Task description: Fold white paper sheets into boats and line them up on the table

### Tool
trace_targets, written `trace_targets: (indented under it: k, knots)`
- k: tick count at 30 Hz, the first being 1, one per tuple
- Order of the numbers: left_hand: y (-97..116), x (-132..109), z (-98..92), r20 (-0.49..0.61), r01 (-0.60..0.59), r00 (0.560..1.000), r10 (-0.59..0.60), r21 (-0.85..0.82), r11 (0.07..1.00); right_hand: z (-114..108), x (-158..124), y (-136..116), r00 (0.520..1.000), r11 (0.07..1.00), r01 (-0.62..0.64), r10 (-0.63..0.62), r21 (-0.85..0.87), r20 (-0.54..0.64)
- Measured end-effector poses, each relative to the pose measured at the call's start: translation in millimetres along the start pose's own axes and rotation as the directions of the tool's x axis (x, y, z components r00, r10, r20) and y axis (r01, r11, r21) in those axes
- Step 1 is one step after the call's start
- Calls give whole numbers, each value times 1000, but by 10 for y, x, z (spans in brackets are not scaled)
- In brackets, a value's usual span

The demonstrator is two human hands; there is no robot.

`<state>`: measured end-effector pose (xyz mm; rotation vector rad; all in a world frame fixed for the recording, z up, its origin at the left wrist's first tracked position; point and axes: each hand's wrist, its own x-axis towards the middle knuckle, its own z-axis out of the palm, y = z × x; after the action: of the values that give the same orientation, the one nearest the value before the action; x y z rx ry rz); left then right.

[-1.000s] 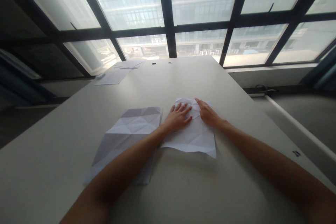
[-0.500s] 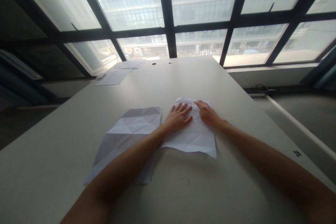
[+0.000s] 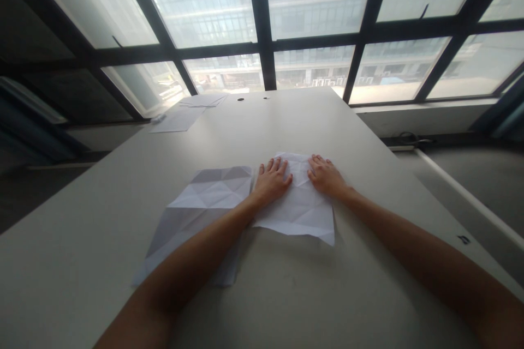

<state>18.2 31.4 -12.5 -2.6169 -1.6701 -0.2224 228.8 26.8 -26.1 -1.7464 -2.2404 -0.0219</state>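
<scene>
A creased sheet of white paper (image 3: 301, 212) lies on the table in front of me, its near edge lifted a little. My left hand (image 3: 273, 180) rests flat on the paper's left side with the fingers spread. On its right side, my right hand (image 3: 326, 175) lies palm down with the fingers stretched out. A strip of folded, wrinkled paper shows between the two hands. To the left, a second, larger creased sheet (image 3: 204, 193) lies on the table, partly covered by my left forearm.
The white table (image 3: 286, 294) reaches to the tall windows. More white sheets (image 3: 176, 120) lie at its far left corner. A dark round hole (image 3: 240, 100) is near the far edge. A small dark mark (image 3: 464, 239) is near the right edge.
My hands have moved apart across the paper: the left has slid to the left, the right slightly to the right. The second sheet has not moved.
</scene>
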Motion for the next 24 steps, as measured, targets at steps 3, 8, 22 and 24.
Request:
trace_targets:
  k: [3, 8, 22, 24]
  knots:
    - [-11, 7, 3, 6, 11, 1000, -11, 4, 1000, 19, 2, 24, 998, 998, -66, 66, -21, -10]
    - [-10, -2, 11, -13, 7, 1000, -7, 2, 1000, 35, 4, 45, 997, 997, -72, 72, 2, -41]
    - [63, -62, -85, -71, -265, 963, 259, -103, 959, 90, 14, 120, 989, 971, 53, -20, 233, -145]
    - [48, -68, -59, -51, -263, 965, 259, -99, 960, 72, 20, 108, 986, 965, 72, -30, 253, -167]
